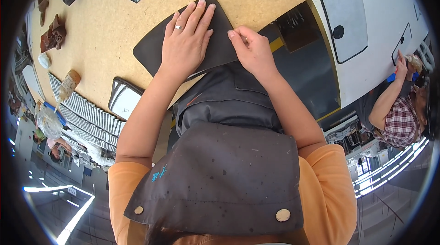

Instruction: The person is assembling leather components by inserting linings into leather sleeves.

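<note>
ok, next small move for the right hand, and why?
Probably slide the right hand slightly along the dark panel's right edge: it is curled at that edge, and the left hand lies flat on top, seemingly steadying the piece.

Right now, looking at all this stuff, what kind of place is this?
It looks like a workshop: there's a tan worktable with a dark panel on it, a nozzled bottle, and another person reaching over a white table.

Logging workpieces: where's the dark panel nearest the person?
In the head view, the dark panel is at upper centre, by the near edge of the table, with the left hand on it and the right hand at its right edge.
</note>
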`<state>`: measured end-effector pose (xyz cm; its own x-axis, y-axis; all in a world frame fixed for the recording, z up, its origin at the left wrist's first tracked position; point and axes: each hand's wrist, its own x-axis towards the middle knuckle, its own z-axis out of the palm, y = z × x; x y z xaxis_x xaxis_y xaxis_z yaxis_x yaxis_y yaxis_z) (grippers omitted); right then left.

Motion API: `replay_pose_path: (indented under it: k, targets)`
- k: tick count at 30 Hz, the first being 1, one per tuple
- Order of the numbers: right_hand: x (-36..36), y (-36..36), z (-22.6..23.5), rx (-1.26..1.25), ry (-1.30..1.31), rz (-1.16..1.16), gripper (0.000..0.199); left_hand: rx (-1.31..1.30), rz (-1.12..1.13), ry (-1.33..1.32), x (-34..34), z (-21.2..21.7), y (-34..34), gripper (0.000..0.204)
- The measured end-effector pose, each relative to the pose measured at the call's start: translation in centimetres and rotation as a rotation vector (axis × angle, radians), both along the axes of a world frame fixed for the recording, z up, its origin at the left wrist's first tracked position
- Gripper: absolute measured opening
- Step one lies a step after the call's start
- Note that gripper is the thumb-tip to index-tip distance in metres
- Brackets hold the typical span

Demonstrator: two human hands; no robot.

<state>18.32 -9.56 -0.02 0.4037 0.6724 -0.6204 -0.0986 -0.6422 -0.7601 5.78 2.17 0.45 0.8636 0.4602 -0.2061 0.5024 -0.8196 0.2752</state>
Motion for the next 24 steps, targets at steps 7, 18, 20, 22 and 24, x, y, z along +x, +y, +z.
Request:
replay_pose_path:
  k: [7, 18, 20, 22, 24]
  targets:
    - [-0.1, 0.1, -0.4, -0.01, -0.061, 0.006, 0.022, 0.102, -0.063, 0.031, 0.3, -0.3, 0.0, 0.048]
    - [0.0, 0.5, -0.6, -0.042, -0.116, 0.039, 0.023, -0.153, 0.064, -0.124, 1.0, -1.5, -1.5, 0.05]
    - [0.2, 0.4, -0.8, -0.055, -0.132, 0.075, 0.024, -0.18, 0.139, -0.144, 0.4, -1.6, -1.3, 0.05]
    - [0.3, 0.4, -1.2, -0.07, -0.104, 0.036, 0.027, -0.221, 0.253, -0.159, -0.7, -1.8, -0.7, 0.052]
    - [0.6, 0.5, -1.1, -0.075, -0.119, 0.083, 0.028, -0.219, 0.318, -0.158, -3.1, -2.0, 0.1, 0.052]
